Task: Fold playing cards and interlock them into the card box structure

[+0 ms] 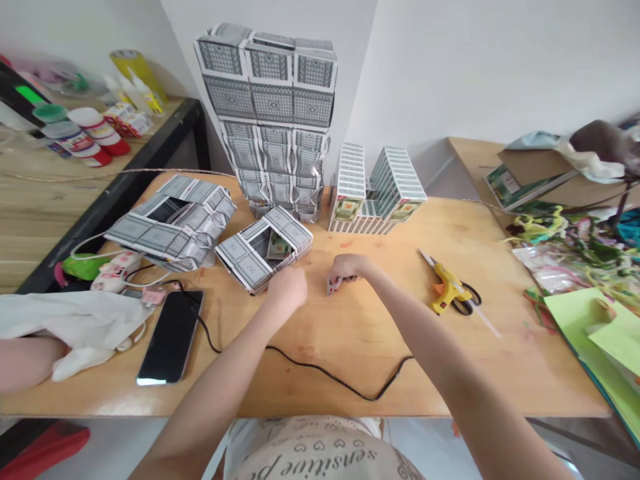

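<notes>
My left hand [289, 287] is closed against the near edge of a small box [245, 261] built from folded playing cards, with a square opening on top. Its fingertips are hidden, so I cannot tell what they hold. Just to the right, my right hand [346, 268] pinches a small bent playing card [334, 287] low over the table. A larger card box [175, 223] with an opening lies on the left. Behind stands a tall tower of folded cards [280, 127]. Right of it is a U-shaped card structure [370, 225] with green-patterned sides.
A yellow glue gun [447, 290] and scissors [467, 303] lie on the right. A phone [173, 337] and black cable [325, 379] are in front. Another person's sleeve [95, 327] rests at left. Paint bottles [100, 130] stand on the side table; green paper [575, 320] is far right.
</notes>
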### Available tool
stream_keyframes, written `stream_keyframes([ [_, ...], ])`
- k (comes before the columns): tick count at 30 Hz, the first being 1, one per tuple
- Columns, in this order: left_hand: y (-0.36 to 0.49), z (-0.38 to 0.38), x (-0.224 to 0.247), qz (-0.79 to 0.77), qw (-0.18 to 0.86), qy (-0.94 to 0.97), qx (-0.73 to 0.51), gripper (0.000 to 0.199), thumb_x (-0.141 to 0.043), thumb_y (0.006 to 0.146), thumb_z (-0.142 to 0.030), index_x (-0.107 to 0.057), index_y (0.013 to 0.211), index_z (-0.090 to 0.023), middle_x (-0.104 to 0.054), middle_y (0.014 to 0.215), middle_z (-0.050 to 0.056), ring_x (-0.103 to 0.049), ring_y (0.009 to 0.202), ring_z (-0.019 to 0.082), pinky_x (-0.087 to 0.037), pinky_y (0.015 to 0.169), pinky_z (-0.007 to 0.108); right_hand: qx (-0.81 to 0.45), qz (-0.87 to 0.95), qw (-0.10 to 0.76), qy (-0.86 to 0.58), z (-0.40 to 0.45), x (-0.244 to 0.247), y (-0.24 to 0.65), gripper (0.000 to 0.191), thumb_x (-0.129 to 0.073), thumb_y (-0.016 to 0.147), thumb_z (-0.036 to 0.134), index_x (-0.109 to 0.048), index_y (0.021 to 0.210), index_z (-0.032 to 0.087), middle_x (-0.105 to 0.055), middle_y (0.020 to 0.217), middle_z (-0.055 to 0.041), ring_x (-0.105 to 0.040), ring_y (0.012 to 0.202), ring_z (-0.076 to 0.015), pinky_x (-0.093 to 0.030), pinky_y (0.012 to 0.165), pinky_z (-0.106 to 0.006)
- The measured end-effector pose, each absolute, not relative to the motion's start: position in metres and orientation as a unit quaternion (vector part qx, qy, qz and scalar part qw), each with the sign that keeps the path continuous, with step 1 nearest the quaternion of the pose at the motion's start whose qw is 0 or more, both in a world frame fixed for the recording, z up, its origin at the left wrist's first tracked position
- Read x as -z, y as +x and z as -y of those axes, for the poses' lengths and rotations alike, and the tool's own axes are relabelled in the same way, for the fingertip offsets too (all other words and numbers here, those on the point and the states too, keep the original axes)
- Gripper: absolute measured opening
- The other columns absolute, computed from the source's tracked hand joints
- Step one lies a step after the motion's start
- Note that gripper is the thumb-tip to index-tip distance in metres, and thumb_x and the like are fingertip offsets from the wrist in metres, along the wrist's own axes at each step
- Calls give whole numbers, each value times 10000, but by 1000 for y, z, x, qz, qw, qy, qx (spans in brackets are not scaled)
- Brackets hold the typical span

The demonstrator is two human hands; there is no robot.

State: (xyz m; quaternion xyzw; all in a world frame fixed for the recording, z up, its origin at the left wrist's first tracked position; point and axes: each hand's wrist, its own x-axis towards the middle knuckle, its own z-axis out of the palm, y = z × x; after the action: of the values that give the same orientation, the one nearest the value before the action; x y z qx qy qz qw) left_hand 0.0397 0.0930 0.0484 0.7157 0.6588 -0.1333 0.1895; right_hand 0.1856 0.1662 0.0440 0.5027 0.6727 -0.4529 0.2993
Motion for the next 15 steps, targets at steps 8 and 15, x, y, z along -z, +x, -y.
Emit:
stream_keyframes([
  [8,47,-110,-41,-645,206,722,143,355,-513,734,-202,-622,1048,-79,-658,934,220,-612,967,256,-482,791,287,496,-636,244,538,-157,-35,165,88,-576,649,170,-653,634,129,-362,348,73,-305,324,-45,-268,381,-185],
  [15,44,-114,-34,-632,215,729,152,364,-535,711,-240,-639,1017,-71,-661,914,230,-618,946,264,-486,769,289,551,-605,185,544,-151,-32,167,129,-623,611,170,-561,504,132,-335,330,80,-276,322,-40,-210,355,-179],
])
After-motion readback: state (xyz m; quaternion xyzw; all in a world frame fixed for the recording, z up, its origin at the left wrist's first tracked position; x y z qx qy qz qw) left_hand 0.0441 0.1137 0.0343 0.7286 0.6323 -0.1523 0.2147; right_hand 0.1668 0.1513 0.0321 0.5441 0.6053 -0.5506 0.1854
